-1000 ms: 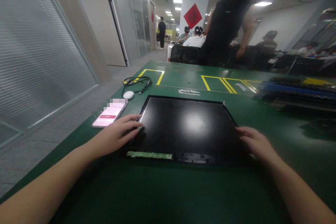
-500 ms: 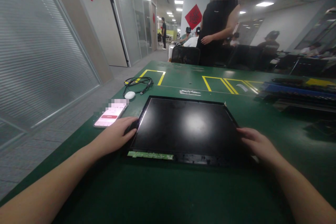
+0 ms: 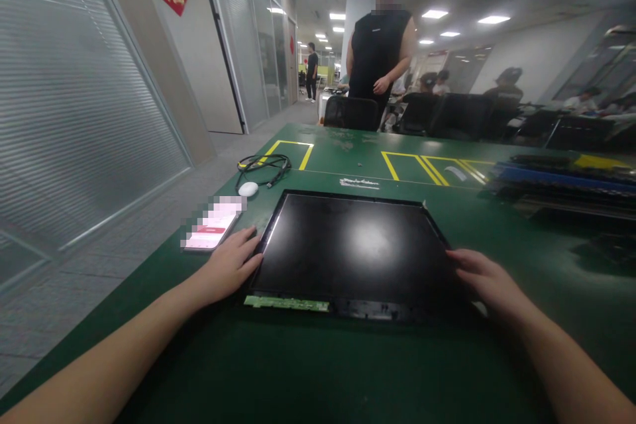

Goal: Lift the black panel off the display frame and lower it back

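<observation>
A black LCD screen panel (image 3: 322, 248) lies face up on the green table, its glossy surface reflecting a bright patch of light. A green circuit strip (image 3: 287, 304) runs along the left part of its near edge. My left hand (image 3: 226, 270) holds the panel's left edge, thumb toward me and fingers slightly apart along the frame. At the opposite side, my right hand (image 3: 489, 281) has its fingertips on the right edge; part of its grip is hidden. Both hands are near table height.
Left of the panel lie a lit phone (image 3: 211, 228), a white mouse-like object (image 3: 248, 189) and a coiled black cable (image 3: 263, 165). Dark and blue panels (image 3: 571, 179) are stacked at the right on the table (image 3: 348, 371). Beyond the far edge stands a person in black (image 3: 380, 53), near a chair (image 3: 350, 111).
The view has tilted up slightly, so the table's things sit lower. The standing person has moved left. My hands stay at the panel's two sides.
</observation>
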`<state>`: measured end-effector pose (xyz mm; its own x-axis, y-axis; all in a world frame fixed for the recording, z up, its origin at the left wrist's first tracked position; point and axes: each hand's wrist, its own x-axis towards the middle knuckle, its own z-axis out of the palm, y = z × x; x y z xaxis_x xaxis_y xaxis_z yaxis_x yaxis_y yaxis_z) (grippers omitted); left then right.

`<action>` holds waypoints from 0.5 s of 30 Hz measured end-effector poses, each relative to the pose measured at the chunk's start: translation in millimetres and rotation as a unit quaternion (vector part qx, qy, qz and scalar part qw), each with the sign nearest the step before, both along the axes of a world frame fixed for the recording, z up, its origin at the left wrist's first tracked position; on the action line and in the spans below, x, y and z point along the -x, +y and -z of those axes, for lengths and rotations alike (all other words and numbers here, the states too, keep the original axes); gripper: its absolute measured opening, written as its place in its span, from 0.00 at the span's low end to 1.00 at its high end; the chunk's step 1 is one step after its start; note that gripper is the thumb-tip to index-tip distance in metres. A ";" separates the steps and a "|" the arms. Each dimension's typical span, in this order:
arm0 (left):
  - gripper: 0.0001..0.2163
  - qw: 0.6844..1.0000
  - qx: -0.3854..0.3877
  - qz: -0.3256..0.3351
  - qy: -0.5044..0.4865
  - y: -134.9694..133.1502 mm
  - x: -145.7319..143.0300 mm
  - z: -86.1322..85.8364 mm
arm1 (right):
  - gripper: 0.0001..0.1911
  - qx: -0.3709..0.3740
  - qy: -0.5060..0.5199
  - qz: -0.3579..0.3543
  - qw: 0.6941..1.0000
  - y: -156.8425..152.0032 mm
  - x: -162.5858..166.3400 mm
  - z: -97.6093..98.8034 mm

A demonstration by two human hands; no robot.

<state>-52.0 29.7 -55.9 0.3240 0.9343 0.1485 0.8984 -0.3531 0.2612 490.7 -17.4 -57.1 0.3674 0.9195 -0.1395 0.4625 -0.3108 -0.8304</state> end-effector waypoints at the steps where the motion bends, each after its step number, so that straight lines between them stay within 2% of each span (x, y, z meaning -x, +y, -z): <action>1: 0.28 1.000 -0.004 -0.001 0.003 0.2 -0.1 1.1 | 0.24 0.002 0.000 0.001 1.000 -0.2 0.7 -1.1; 8: 0.31 1.000 -0.002 -0.006 0.015 0.4 1.7 7.6 | 0.22 -0.026 -0.036 -0.009 0.999 -1.6 4.8 -3.5; 12: 0.26 0.999 -0.036 -0.004 -0.009 2.0 7.1 14.5 | 0.22 -0.031 -0.066 -0.009 0.997 -0.1 6.1 -1.0; 15: 0.25 0.999 -0.032 -0.012 -0.019 3.0 8.7 14.7 | 0.21 -0.051 -0.098 -0.008 0.994 2.2 4.8 3.5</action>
<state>-60.7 32.7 -70.7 0.2954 0.9298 0.2195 0.8963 -0.3493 0.2733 485.9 -15.2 -60.6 0.3633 0.9312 0.0281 0.6234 -0.2205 -0.7501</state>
